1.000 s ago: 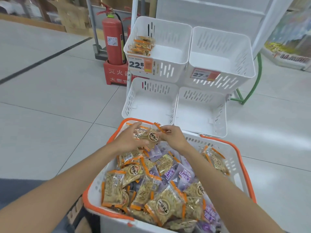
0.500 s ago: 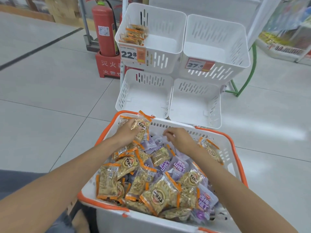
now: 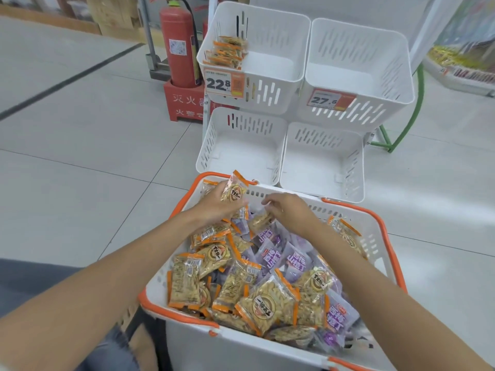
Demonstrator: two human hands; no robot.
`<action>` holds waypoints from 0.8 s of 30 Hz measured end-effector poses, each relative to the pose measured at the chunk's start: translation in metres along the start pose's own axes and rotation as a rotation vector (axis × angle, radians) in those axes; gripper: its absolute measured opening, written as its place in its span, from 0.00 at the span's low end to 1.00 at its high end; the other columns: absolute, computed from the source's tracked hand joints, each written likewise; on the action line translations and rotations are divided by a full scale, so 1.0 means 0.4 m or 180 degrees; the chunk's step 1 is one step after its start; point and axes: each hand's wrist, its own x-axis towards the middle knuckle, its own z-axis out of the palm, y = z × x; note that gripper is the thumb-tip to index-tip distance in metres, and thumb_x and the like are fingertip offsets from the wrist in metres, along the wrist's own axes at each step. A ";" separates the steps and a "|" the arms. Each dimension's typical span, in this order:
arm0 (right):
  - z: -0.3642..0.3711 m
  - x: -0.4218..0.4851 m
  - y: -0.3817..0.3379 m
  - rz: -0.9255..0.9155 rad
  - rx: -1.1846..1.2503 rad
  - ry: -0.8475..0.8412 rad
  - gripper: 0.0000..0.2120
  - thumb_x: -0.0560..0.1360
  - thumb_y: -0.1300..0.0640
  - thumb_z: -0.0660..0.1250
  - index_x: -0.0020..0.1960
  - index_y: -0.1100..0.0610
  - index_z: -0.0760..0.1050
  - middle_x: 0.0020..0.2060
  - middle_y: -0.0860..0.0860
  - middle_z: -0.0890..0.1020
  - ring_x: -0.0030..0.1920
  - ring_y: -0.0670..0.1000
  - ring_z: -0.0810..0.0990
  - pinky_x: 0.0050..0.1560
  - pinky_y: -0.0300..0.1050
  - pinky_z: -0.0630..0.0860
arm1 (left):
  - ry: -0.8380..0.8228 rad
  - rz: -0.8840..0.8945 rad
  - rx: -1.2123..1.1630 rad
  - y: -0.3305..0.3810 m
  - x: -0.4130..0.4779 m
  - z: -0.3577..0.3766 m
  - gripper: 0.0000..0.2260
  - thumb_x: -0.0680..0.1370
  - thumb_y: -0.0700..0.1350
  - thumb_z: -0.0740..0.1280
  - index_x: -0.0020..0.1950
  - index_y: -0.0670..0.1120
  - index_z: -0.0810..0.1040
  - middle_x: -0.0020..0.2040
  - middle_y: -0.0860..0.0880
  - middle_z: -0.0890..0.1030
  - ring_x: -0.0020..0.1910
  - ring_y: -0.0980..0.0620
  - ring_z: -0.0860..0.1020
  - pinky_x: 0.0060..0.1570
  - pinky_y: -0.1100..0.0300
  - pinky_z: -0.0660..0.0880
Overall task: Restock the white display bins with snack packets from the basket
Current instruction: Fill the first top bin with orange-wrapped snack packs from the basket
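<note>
At the basket's (image 3: 241,349) far-left corner — left hand (image 3: 214,207) grips orange packets (image 3: 234,192), nearer the part-stocked upper-left bin (image 3: 267,92) beyond; right hand (image 3: 292,212) grip unclear.

Red fire extinguisher (image 3: 178,46) on a red stand (image 3: 187,103), green metal frame (image 3: 401,127), cardboard boxes (image 3: 115,17), grey tiled floor (image 3: 80,129)

Upper left bin's (image 3: 267,96) orange tag (image 3: 224,83) reads 22.8. Upper right bin's (image 3: 375,115) red tag (image 3: 330,99) reads 27.6. The red stand (image 3: 184,103) shows 灭火.
</note>
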 end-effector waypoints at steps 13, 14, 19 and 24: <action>-0.082 0.072 -0.148 -0.0131 0.1566 0.0452 0.04 0.74 0.63 0.71 0.46 0.55 0.81 0.35 0.50 0.80 0.34 0.44 0.74 0.38 0.34 0.72 | -0.0720 -0.0494 -0.1786 0.051 -0.038 -0.058 0.27 0.73 0.44 0.76 0.70 0.46 0.72 0.67 0.44 0.73 0.65 0.43 0.73 0.53 0.40 0.79; -0.078 0.074 -0.162 -0.0192 0.1607 0.0509 0.04 0.74 0.62 0.72 0.48 0.55 0.81 0.35 0.50 0.79 0.33 0.43 0.73 0.37 0.34 0.71 | -0.0767 -0.0459 -0.1651 0.048 -0.042 -0.068 0.28 0.73 0.43 0.76 0.70 0.47 0.71 0.67 0.43 0.74 0.65 0.41 0.74 0.52 0.41 0.80; -0.023 0.092 -0.174 0.0339 0.1707 0.0885 0.18 0.76 0.58 0.70 0.65 0.54 0.72 0.57 0.52 0.78 0.52 0.50 0.78 0.45 0.38 0.78 | 0.0033 -0.0176 -0.1869 0.016 -0.037 -0.152 0.19 0.78 0.37 0.68 0.68 0.46 0.71 0.62 0.43 0.80 0.56 0.42 0.82 0.58 0.40 0.77; 0.153 0.038 -0.155 -0.0388 0.0026 -0.1521 0.30 0.75 0.54 0.71 0.74 0.53 0.66 0.75 0.54 0.65 0.73 0.54 0.63 0.74 0.52 0.60 | 0.0483 -0.0294 -0.2140 -0.039 -0.033 -0.194 0.25 0.79 0.37 0.66 0.75 0.46 0.63 0.69 0.38 0.72 0.56 0.41 0.82 0.57 0.38 0.77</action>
